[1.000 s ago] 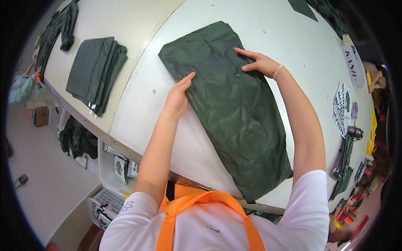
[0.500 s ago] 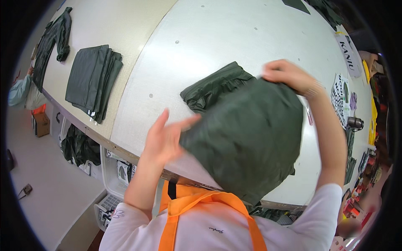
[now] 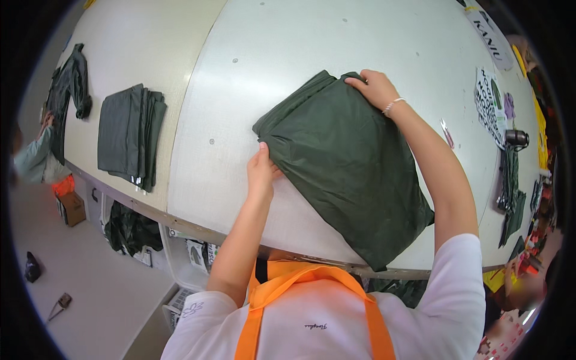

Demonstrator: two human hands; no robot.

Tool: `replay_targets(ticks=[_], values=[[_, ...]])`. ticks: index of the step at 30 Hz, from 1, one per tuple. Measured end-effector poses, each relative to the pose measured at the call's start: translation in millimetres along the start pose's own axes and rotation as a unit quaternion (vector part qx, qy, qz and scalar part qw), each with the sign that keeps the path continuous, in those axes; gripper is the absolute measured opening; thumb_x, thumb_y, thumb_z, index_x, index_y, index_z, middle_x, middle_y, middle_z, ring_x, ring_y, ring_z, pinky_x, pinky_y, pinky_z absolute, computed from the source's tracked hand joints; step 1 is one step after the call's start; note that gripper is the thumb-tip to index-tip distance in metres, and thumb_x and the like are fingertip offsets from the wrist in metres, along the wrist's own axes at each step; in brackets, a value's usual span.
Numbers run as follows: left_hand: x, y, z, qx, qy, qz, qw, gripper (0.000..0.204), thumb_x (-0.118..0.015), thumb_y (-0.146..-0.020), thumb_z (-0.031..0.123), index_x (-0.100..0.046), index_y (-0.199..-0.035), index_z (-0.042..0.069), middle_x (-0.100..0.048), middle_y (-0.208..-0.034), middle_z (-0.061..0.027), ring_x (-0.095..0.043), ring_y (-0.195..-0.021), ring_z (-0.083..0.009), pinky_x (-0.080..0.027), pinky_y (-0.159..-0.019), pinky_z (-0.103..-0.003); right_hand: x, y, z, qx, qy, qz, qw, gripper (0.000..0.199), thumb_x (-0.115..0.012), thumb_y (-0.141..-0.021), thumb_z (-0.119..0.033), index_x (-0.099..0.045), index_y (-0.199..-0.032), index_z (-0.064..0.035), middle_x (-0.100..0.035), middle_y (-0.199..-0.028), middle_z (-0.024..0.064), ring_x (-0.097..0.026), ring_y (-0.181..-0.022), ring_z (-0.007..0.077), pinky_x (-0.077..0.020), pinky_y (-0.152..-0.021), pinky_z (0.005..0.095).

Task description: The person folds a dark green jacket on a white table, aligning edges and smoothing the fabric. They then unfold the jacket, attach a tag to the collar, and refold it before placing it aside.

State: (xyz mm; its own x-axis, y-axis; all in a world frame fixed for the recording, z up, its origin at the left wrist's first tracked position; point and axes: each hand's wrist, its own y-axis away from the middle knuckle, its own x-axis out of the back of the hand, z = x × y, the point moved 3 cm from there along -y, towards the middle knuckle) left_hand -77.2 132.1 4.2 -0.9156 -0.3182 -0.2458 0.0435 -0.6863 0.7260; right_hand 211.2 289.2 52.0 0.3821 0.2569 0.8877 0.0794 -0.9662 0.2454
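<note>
Green garment (image 3: 354,162), one, thin, smooth, slightly glossy sheet material, loosely creased; lies aslant on the bench (image 3: 288,36), its lowest corner at the near edge.

Left hand (image 3: 261,171): grasping the garment's left margin, thumb on top, fingers tucked beneath. Right hand (image 3: 377,90), beaded bracelet (image 3: 393,107) at the wrist: pinching the upper right corner. Set apart so, the two grips seem to keep the layer between them spread and aligned; the bench appears to bear the rest. A narrow folded band shows beyond the upper margin.

Snips (image 3: 447,133), slim, metallic and reddish: right of the garment, apparently within reach.

Folded stack (image 3: 126,135), green, flat, squarish: left part of the bench, close to the near edge, layers slightly fanned, presumably piled flat to save room.

Flask (image 3: 517,138), dark, cylindrical, on its side; printed sheet (image 3: 491,108), black and white: both toward the right edge.
</note>
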Motion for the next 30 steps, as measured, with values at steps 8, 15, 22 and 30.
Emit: replay_targets(ticks=[8, 15, 22, 30], values=[[-15, 13, -29, -0.031, -0.011, -0.029, 0.999, 0.038, -0.061, -0.089, 0.029, -0.057, -0.104, -0.005, -0.062, -0.100, -0.0097, -0.059, -0.081, -0.0147, -0.049, -0.068, -0.029, -19, -5, 6, -0.024, -0.136, 0.006, 0.990, 0.052, -0.050, -0.087, -0.049, -0.063, -0.101, -0.0013, -0.064, -0.100, 0.0204, -0.061, -0.096, 0.0336, -0.0485, -0.081, 0.0412], [-21, 27, 13, -0.450, -0.429, 0.149, 0.769, 0.041, -0.069, -0.080, 0.026, -0.056, -0.103, -0.005, -0.058, -0.099, -0.0153, -0.054, -0.091, -0.0244, -0.042, -0.082, -0.036, -24, 13, -21, 0.069, 0.058, 0.305, 0.948, 0.040, -0.055, -0.086, -0.032, -0.053, -0.116, -0.0058, -0.059, -0.110, 0.0119, -0.054, -0.105, 0.0276, -0.0418, -0.086, 0.0429], [-118, -5, 1, -0.530, -0.694, -0.186, 0.451, 0.068, -0.057, -0.081, 0.052, -0.040, -0.138, 0.018, -0.034, -0.144, -0.0060, -0.025, -0.135, -0.0305, -0.013, -0.108, -0.055, -46, 5, -28, -0.044, -0.139, -0.098, 0.985, 0.067, -0.028, -0.094, -0.054, -0.041, -0.134, -0.0024, -0.042, -0.139, 0.0158, -0.035, -0.130, 0.0319, -0.0198, -0.110, 0.0441], [-78, -6, -18, -0.471, -0.712, -0.167, 0.494, 0.067, -0.056, -0.084, 0.046, -0.035, -0.141, 0.018, -0.025, -0.149, -0.0065, -0.017, -0.138, -0.0317, -0.008, -0.109, -0.056, 8, 263, 56, -0.100, -0.002, 0.227, 0.969, 0.034, -0.057, -0.088, -0.028, -0.060, -0.113, -0.0058, -0.061, -0.111, 0.0146, -0.055, -0.104, 0.0307, -0.0413, -0.092, 0.0409]])
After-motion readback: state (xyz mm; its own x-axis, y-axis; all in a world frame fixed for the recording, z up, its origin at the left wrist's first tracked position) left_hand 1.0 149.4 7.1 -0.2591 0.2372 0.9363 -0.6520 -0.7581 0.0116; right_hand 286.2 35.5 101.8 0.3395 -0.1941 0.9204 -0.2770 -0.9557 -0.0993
